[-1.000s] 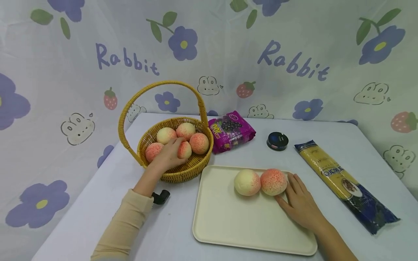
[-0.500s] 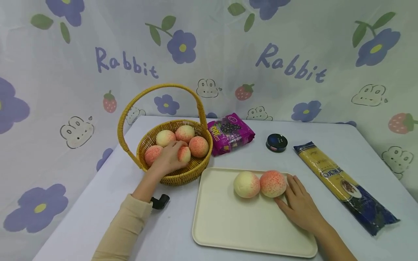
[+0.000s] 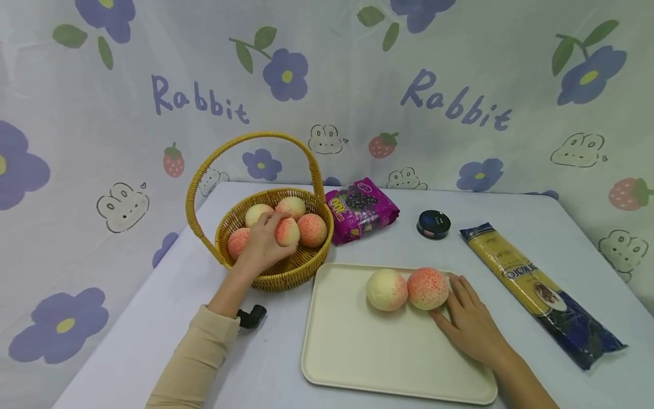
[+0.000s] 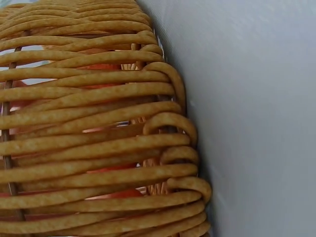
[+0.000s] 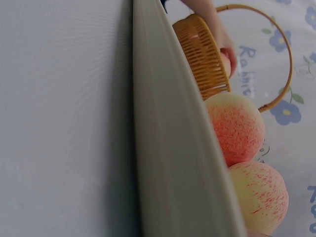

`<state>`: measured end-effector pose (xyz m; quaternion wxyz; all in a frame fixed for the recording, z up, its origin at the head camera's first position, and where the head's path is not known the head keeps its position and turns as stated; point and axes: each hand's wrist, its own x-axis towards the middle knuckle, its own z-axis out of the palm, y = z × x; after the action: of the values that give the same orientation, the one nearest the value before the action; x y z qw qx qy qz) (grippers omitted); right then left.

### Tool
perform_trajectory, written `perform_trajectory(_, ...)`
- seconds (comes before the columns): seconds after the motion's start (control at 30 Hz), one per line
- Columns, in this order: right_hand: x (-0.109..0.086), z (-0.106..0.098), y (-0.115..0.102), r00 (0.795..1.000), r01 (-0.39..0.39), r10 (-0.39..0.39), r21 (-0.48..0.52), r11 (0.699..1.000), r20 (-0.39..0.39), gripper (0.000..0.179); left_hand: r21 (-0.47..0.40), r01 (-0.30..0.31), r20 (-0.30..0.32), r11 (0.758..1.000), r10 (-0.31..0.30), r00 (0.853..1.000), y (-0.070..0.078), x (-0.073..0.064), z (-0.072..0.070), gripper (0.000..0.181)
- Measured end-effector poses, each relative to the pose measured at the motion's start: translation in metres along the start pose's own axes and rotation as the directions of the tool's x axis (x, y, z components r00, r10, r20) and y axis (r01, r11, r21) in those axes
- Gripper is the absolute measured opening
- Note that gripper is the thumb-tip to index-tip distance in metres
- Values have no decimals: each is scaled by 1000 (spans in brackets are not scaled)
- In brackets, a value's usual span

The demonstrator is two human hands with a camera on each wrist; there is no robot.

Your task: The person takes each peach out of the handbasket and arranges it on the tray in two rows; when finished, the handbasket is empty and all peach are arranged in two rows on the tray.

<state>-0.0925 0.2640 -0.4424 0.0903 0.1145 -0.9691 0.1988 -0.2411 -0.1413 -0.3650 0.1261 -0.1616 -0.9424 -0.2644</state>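
Note:
My left hand [image 3: 263, 244] grips a pale peach with a red blush [image 3: 287, 232] inside the round wicker basket [image 3: 286, 280]. Around it lie several more peaches, among them a redder peach [image 3: 313, 230] at the basket's right side. The left wrist view holds mostly the woven basket wall [image 4: 94, 118], and the hand is out of its sight. On the cream tray [image 3: 388, 358] two peaches sit side by side, a pale peach [image 3: 386, 289] and a redder peach [image 3: 428, 288]. My right hand [image 3: 467, 324] rests at the tray's right edge, its extended fingers beside the redder peach.
Behind the tray lies a purple grape-print snack bag [image 3: 363, 209], right of the basket. Farther right are a round black tin [image 3: 433, 224] and a long yellow-and-blue pasta packet [image 3: 541, 292]. A black object [image 3: 251, 317] lies by the left forearm. The basket's tall handle [image 3: 255, 136] arches overhead.
The left hand has raised its peach slightly within the basket. The right hand and the tray peaches hold their places. The head view has tilted a little.

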Motion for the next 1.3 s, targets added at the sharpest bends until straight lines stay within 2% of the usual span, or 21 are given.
perform_trajectory(0.17,1,-1,-1,1000,19,-19,-13,1000,-19,68,-33,-49,-89,998,46,995,1,-1,0,65)
perform_trajectory(0.3,1,-1,-1,999,29,-29,-13,1000,-31,68,-59,-96,-156,994,86,984,1,-1,-1,67)
perform_trajectory(0.47,2,-1,-1,999,25,-25,-10,1000,-27,68,-83,-173,-281,981,143,949,5,-3,-4,68)
perform_trajectory(0.57,2,0,-1,999,24,-24,-8,1000,-25,68,-89,-212,-320,973,173,932,10,-6,-6,68)
perform_trajectory(0.8,1,-1,-1,1000,15,-15,-7,1000,-19,68,-91,-331,-347,939,282,894,31,-9,-10,67)
perform_trajectory(0.97,1,-1,-1,999,20,-21,-9,1000,-28,68,-72,-398,-322,915,357,877,46,-12,-11,64)
perform_trajectory(1.13,1,0,0,999,25,-25,-8,1000,-34,67,-43,-457,-310,888,423,851,56,-15,-9,61)
perform_trajectory(1.3,0,0,-1,999,27,-28,-8,1000,-36,67,-30,-476,-285,879,449,847,61,-19,-6,61)
